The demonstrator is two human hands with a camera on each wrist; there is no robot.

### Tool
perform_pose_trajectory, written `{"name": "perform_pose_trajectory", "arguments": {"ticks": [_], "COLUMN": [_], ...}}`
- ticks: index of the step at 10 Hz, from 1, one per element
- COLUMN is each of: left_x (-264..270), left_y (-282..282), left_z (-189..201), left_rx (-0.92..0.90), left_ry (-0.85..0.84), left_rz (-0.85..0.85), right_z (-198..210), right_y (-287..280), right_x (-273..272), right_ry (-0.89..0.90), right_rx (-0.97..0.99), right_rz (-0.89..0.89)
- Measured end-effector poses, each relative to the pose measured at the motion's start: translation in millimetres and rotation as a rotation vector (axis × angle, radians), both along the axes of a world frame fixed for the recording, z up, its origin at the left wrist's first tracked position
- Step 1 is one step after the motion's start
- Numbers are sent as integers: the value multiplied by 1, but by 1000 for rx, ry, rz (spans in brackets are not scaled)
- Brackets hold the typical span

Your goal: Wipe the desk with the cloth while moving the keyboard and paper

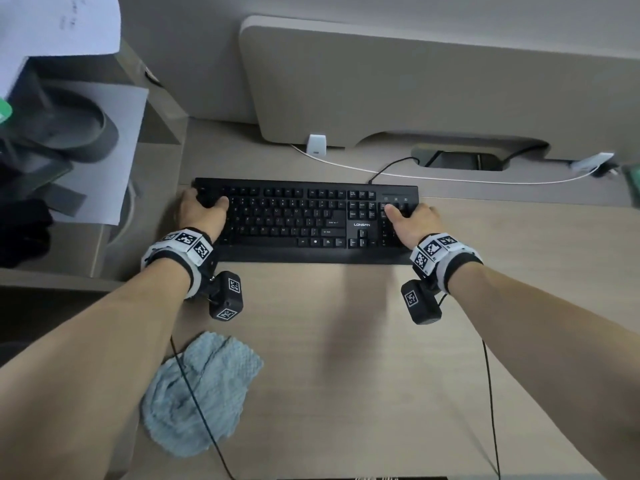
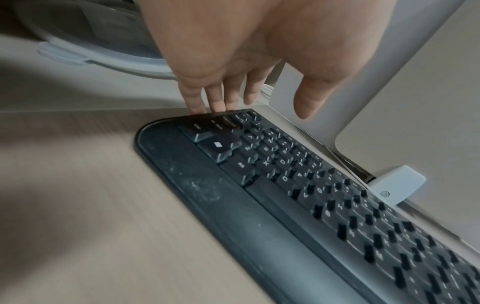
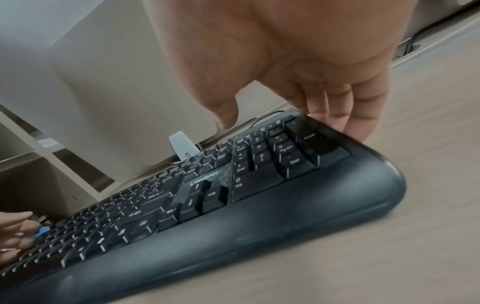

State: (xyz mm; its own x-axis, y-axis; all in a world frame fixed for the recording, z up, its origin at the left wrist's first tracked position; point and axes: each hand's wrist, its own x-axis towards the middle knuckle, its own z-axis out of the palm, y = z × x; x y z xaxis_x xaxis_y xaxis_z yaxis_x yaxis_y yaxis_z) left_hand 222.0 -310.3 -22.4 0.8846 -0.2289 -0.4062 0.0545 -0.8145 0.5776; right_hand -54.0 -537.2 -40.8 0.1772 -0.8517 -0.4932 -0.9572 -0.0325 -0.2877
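Note:
The black keyboard (image 1: pixel 294 223) lies across the back of the wooden desk (image 1: pixel 381 341). My left hand (image 1: pixel 204 202) grips its left end, fingers round the edge and thumb over the keys. My right hand (image 1: pixel 412 216) holds the right end by the number pad the same way. In the left wrist view the left hand's (image 2: pixel 257 111) fingertips (image 2: pixel 213 107) touch the far corner of the keyboard (image 2: pixel 285 205). In the right wrist view the right hand's (image 3: pixel 285 123) fingers (image 3: pixel 348 123) curl round the end of the keyboard (image 3: pixel 207 216). A light blue cloth (image 1: pixel 201 389) lies crumpled near the front left. A white paper (image 1: pixel 114 161) lies on the left side surface.
A beige partition panel (image 1: pixel 415 81) stands just behind the keyboard, with a white clip (image 1: pixel 317 144) at its foot. A white cable (image 1: pixel 450 178) and the keyboard's black cord run to a cable opening (image 1: pixel 460 160). A grey stand (image 1: pixel 69 129) sits on the paper.

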Motion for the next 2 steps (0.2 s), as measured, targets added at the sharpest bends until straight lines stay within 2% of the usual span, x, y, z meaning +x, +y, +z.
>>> {"name": "perform_pose_trajectory", "arguments": {"ticks": [1, 2], "left_x": [-8, -18], "left_y": [-1, -4], "left_z": [1, 9], "left_rx": [3, 2], "left_ry": [33, -14], "left_rz": [-24, -60], "right_z": [1, 13], "right_y": [3, 7], "right_x": [-5, -13], "right_ry": [-16, -91], "right_rx": [-10, -9], "right_rz": [25, 44]}}
